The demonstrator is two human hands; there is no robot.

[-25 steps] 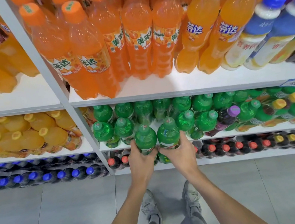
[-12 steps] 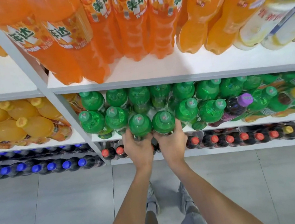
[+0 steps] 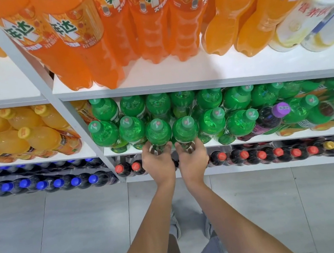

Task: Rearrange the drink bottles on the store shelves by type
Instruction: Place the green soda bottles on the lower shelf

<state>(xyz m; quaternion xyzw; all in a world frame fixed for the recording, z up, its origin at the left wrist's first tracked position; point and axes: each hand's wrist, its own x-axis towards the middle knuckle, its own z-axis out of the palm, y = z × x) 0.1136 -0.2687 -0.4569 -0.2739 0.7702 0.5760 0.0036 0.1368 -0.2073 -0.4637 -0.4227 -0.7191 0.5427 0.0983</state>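
Observation:
Two green soda bottles stand side by side at the front edge of the middle shelf (image 3: 220, 142). My left hand (image 3: 158, 163) grips the lower part of the left green bottle (image 3: 158, 133). My right hand (image 3: 192, 159) grips the base of the right green bottle (image 3: 184, 130). More green bottles (image 3: 212, 121) fill the row on both sides and behind. A dark bottle with a purple cap (image 3: 280, 110) stands among the green ones to the right.
Tall orange soda bottles (image 3: 142, 19) fill the top shelf, with white and blue bottles (image 3: 310, 20) at its right end. Dark bottles with red caps (image 3: 260, 155) and blue caps (image 3: 42, 185) line the bottom shelf. Yellow-capped orange bottles (image 3: 18, 134) sit left. Grey tiled floor (image 3: 49, 247) lies below.
Both hands have pushed the two green bottles back onto the middle shelf, into line with the front row. The view has moved closer to the shelves and tilted down.

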